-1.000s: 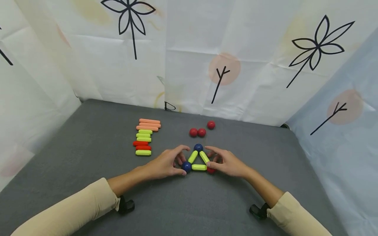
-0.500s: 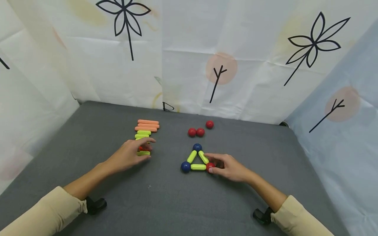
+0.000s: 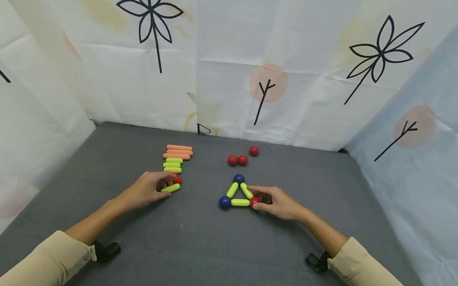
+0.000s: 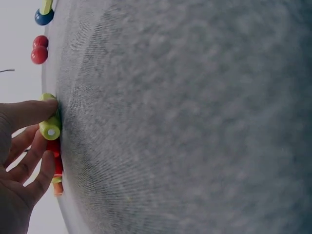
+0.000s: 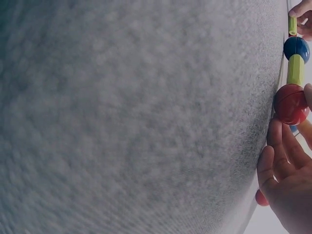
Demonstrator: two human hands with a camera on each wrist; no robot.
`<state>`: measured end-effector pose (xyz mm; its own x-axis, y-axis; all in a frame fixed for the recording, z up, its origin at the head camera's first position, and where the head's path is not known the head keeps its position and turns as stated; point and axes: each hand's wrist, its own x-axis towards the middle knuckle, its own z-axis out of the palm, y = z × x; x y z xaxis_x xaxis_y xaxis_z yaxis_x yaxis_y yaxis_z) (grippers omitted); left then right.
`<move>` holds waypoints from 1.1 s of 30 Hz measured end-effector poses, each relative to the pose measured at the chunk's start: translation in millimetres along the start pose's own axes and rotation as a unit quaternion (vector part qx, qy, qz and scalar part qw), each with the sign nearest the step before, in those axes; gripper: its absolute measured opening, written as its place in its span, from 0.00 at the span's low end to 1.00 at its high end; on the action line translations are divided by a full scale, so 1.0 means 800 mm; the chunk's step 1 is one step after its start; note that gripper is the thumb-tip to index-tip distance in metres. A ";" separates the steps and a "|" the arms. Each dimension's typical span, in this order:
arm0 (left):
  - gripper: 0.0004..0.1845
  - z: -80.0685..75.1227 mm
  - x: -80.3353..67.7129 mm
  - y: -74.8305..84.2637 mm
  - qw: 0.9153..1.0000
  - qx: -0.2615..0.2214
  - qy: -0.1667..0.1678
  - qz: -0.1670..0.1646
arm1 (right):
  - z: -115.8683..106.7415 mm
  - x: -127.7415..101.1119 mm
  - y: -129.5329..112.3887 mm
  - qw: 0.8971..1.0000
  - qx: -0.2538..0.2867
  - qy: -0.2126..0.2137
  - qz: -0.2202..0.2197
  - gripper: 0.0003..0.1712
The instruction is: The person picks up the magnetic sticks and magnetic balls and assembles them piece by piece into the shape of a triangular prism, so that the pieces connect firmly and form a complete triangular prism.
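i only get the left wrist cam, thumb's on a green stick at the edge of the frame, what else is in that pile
Observer: In the head view the left hand grips the nearest green stick of a row: red sticks behind it, then more green sticks, then three orange sticks at the far end.
Operator: where's the right hand
Observer: The right hand pinches the red ball at the right corner of a flat triangle of three green sticks.
Operator: other corners?
Observer: Blue balls at the left corner and the far corner.
Operator: any spare balls
Observer: Three loose red balls lie on the mat beyond the triangle.
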<state>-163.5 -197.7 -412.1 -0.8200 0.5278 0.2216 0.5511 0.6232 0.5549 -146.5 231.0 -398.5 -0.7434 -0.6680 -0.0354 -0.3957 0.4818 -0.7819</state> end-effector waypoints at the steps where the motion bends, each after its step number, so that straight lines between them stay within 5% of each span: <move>1: 0.23 0.000 0.000 0.001 1.000 0.000 -0.004 0.001 | 0.000 0.000 0.000 1.000 0.001 0.000 0.000 0.32; 10: 0.22 0.015 0.016 0.027 1.000 0.011 -0.023 0.016 | 0.000 0.000 0.004 1.000 0.003 0.002 -0.004 0.31; 15: 0.26 0.028 0.047 0.056 0.997 -0.080 -0.008 0.018 | 0.002 -0.001 0.007 1.000 0.001 0.005 -0.019 0.31; 23: 0.28 0.058 0.108 0.087 0.976 -0.214 0.029 0.036 | 0.001 0.000 0.005 1.000 0.004 0.003 -0.004 0.31; 33: 0.26 0.099 0.160 0.100 0.958 -0.277 0.018 0.072 | 0.002 0.002 0.002 1.000 0.006 0.005 -0.008 0.31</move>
<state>-212.3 -34.8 -402.7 -0.7519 0.5593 0.3489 0.5002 0.1395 0.8546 -147.8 229.5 -401.1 -0.7422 -0.6699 -0.0163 -0.4013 0.4638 -0.7899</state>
